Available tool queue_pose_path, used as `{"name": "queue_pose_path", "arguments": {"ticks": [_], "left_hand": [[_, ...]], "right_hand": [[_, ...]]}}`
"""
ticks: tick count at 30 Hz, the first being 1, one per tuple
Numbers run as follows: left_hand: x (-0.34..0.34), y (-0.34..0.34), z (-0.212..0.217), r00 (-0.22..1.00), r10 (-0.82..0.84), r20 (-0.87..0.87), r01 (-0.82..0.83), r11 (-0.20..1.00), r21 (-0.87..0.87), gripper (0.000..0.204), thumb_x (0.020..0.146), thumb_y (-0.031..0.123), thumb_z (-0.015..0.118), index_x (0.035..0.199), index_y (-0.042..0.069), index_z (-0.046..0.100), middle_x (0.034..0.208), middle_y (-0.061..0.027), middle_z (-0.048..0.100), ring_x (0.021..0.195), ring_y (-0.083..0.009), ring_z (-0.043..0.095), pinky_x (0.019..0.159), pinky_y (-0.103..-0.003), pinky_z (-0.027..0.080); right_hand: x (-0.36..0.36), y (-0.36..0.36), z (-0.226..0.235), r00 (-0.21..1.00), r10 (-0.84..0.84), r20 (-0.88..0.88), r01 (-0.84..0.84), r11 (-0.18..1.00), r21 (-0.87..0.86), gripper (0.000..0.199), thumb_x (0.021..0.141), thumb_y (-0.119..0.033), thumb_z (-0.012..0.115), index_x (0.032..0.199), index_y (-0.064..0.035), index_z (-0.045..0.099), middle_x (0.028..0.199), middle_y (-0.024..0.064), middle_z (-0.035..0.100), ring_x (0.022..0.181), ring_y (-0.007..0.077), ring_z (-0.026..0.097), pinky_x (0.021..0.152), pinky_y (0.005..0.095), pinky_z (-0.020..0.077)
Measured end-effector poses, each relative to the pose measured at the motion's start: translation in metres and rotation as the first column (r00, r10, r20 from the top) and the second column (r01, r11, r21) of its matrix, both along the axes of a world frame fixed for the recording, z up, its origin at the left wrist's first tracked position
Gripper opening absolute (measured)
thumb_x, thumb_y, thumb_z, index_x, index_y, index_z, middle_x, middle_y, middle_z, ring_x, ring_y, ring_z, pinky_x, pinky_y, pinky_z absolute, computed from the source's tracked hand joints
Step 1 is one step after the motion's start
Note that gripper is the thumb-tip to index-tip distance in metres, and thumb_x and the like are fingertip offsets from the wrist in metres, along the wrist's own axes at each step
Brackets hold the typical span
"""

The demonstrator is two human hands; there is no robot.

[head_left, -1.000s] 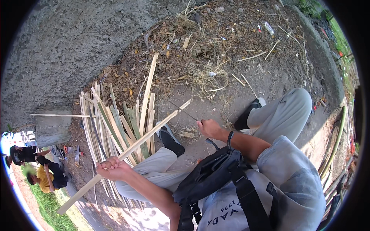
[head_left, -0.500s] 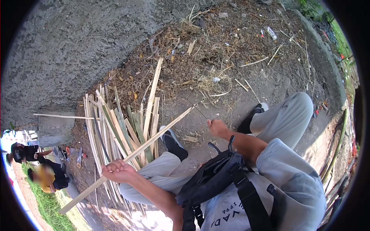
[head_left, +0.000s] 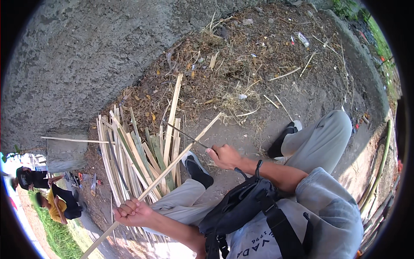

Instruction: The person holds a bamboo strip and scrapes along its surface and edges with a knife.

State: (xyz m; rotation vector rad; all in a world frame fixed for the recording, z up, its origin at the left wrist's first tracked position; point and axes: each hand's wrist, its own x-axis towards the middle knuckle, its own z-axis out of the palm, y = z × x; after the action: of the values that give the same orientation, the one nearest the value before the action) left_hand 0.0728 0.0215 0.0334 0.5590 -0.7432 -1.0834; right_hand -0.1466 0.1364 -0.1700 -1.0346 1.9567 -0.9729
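I sit on the ground with my legs out in grey trousers. My left hand (head_left: 133,212) grips a long pale bamboo strip (head_left: 172,162) near its lower end; the strip slants up to the right. My right hand (head_left: 224,156) is closed on the handle of a thin dark knife blade (head_left: 184,134), which lies against the strip near its upper part. A pile of split bamboo strips (head_left: 129,159) lies on the ground just beyond my left leg and dark shoe (head_left: 197,169).
A rough concrete wall (head_left: 86,56) rises at the left and top. Dry leaves, shavings and litter (head_left: 241,73) cover the dirt ahead. Two other people (head_left: 51,194) crouch at the far left. Long green bamboo poles (head_left: 381,164) lie at the right edge. A black bag (head_left: 241,211) hangs at my chest.
My right hand has drawn back along the strip toward my body, and the knife blade now shows against the strip. My left hand stays on the strip's lower end.
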Motion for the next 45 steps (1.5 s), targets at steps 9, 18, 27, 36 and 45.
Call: {"name": "queue_pose_path", "arguments": {"ticks": [9,18,27,36,45], "left_hand": [[0.052,0.027,0.023,0.977,-0.188,-0.104,0.171,0.972,-0.160,0.040,0.093,0.017,0.042,0.055,0.014,0.032,0.042,0.0021,0.021,0.038,-0.0093,0.015,0.040,-0.025,0.024],[0.061,0.079,0.068,0.996,0.042,-0.079,-0.048,0.995,-0.084,0.036,0.085,0.026,0.049,0.053,0.017,0.034,0.046,0.0044,0.024,0.042,-0.0126,0.026,0.044,-0.030,0.031],[0.073,0.093,0.079,0.967,-0.205,-0.151,0.161,0.952,-0.261,0.036,0.087,0.023,0.044,0.053,0.015,0.036,0.044,0.0062,0.026,0.038,-0.0077,0.025,0.042,-0.023,0.032],[0.042,0.080,0.069,0.993,0.097,-0.070,-0.102,0.992,-0.070,0.036,0.086,0.021,0.045,0.054,0.017,0.031,0.046,0.0044,0.023,0.040,-0.0104,0.020,0.043,-0.028,0.029],[0.042,0.081,0.067,0.988,0.113,-0.105,-0.119,0.992,-0.047,0.037,0.086,0.024,0.047,0.053,0.017,0.033,0.044,0.0053,0.023,0.038,-0.0099,0.020,0.042,-0.028,0.029]], "right_hand": [[-0.039,0.006,-0.020,0.983,-0.171,-0.064,0.175,0.982,0.071,0.048,0.094,-0.042,0.038,0.087,0.0002,0.060,0.066,0.0281,0.059,0.069,0.0479,0.059,0.068,0.0539,0.0474],[-0.035,0.007,-0.049,0.975,-0.091,-0.205,0.134,0.969,0.207,0.051,0.093,-0.042,0.037,0.085,0.0003,0.065,0.071,0.0287,0.060,0.073,0.0472,0.060,0.072,0.0528,0.0481],[-0.048,0.009,-0.045,0.912,-0.410,-0.017,0.392,0.859,0.328,0.057,0.091,-0.045,0.039,0.088,0.0049,0.066,0.081,0.0302,0.062,0.085,0.0459,0.061,0.080,0.0516,0.0468],[-0.077,0.035,-0.033,0.746,-0.589,0.312,0.475,0.798,0.371,0.057,0.090,-0.047,0.047,0.067,0.0032,0.060,0.057,0.0151,0.060,0.049,0.0257,0.061,0.049,0.0388,0.0486],[-0.064,0.014,0.014,0.839,-0.528,0.128,0.537,0.843,-0.043,0.053,0.090,-0.044,0.047,0.072,0.0043,0.059,0.056,0.0223,0.055,0.055,0.0373,0.059,0.057,0.0453,0.0470]]}}
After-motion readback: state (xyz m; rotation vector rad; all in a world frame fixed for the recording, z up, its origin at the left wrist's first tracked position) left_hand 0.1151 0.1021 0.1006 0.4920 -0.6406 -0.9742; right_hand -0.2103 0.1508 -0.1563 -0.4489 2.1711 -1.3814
